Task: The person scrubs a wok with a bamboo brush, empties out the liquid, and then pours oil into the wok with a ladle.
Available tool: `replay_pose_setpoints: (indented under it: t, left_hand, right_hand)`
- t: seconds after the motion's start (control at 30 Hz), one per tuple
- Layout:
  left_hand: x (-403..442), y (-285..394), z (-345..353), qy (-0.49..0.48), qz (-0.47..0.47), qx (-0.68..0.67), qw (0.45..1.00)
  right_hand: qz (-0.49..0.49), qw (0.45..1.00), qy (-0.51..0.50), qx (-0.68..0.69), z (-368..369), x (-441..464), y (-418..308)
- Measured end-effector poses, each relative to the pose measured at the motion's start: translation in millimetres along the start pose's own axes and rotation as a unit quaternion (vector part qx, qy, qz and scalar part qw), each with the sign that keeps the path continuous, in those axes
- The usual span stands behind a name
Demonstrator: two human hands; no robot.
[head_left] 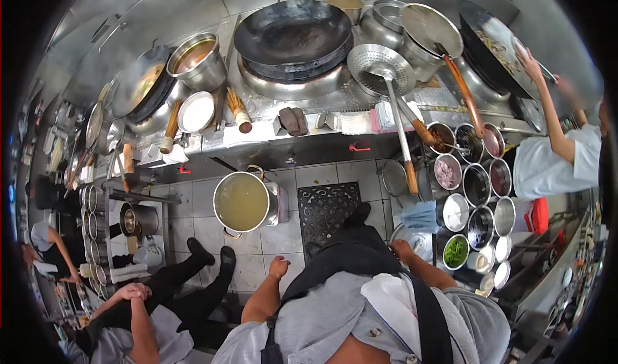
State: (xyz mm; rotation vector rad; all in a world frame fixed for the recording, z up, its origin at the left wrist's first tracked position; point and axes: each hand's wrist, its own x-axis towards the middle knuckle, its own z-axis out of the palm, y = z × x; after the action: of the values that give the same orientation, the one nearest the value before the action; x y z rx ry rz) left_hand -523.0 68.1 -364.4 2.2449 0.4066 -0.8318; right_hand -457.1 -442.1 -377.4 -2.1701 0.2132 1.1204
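Observation:
My left hand (279, 267) hangs over the floor tiles with its fingers curled in, and nothing shows in it. Ahead of it stands a large metal pot (269, 200) of cloudy yellowish liquid, with two handles. My right hand (402, 249) is low beside my apron, at the edge of a shiny metal surface (420, 243); its fingers are too small and partly hidden to read. A blue cloth (419, 217) lies just beyond that hand. Right of it are several round containers, one with chopped greens (456, 252) and one with sliced pink onion (447, 172).
A big empty wok (293, 32) sits on the stove ahead. A perforated strainer (382, 70) and a wooden-handled ladle (473, 106) jut over the counter edge. A black floor mat (329, 213) lies by my feet. Seated person's legs (206, 267) extend at left; another person's arm (547, 100) reaches to a wok at right.

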Motion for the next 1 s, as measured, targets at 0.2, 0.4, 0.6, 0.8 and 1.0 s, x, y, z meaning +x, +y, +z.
replay_pose_setpoints:
  t: [0.2, 0.4, 0.6, 0.8, 1.0]
  left_hand:
    - [35, 53, -23, 0.044, 0.014, 0.026, 0.999]
    - [90, 145, -26, 0.054, -0.099, -0.17, 0.979]
    - [123, 341, -77, -0.124, 0.024, -0.423, 0.897]
    - [157, 504, -70, -0.373, 0.124, -0.422, 0.817]
    - [154, 565, -56, -0.414, 0.064, -0.576, 0.703]
  right_hand:
    - [-0.013, 0.994, 0.03, 0.108, -32, 54, 29]
    - [0.024, 0.832, -0.027, 0.554, -139, 53, -106]
    - [-0.098, 0.816, -0.042, 0.567, -224, -18, -231]
    - [-0.188, 0.737, -0.093, 0.642, -283, -85, -295]
    - [-0.341, 0.775, 0.066, 0.528, -286, -134, -295]
